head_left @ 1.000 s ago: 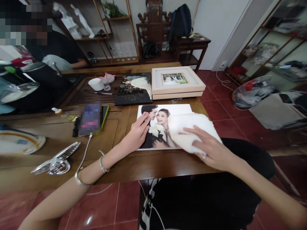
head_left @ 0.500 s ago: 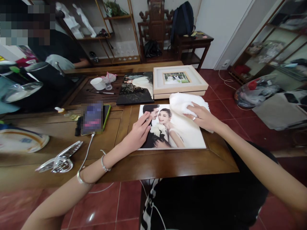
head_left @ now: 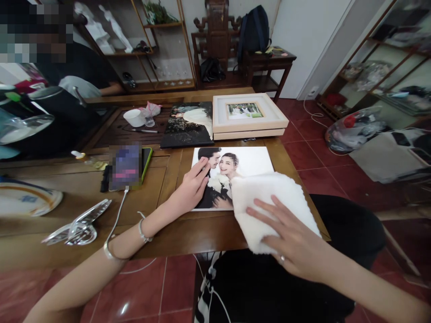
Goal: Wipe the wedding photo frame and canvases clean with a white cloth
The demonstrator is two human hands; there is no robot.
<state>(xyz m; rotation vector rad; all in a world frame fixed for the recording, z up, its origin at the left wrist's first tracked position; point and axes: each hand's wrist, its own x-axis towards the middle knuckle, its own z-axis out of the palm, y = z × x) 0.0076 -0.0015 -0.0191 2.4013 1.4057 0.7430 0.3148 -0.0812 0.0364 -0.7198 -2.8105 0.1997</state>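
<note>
A wedding photo panel point(head_left: 252, 159) lies flat on the wooden table, its lower right part covered by a white cloth point(head_left: 283, 184). My left hand point(head_left: 193, 188) rests flat on the panel's left side, fingers stretched out and holding nothing. On the cloth, at the panel's lower right corner, is my right hand point(head_left: 286, 235); its fingers press on the fabric and the thumb side grips the near edge. Part of the cloth overhangs the table's front edge.
Behind the panel lie a dark photo panel point(head_left: 188, 130) and stacked pale wooden frames point(head_left: 251, 130). To the left are a phone point(head_left: 126, 166) on a white cable, a silver winged ornament point(head_left: 79, 226) and a white cup point(head_left: 134, 117). Another person point(head_left: 84, 67) sits across the table.
My right hand has drawn the cloth from the panel's upper right down to its lower right corner, and the cloth is now spread wider. My left hand stays on the panel.
</note>
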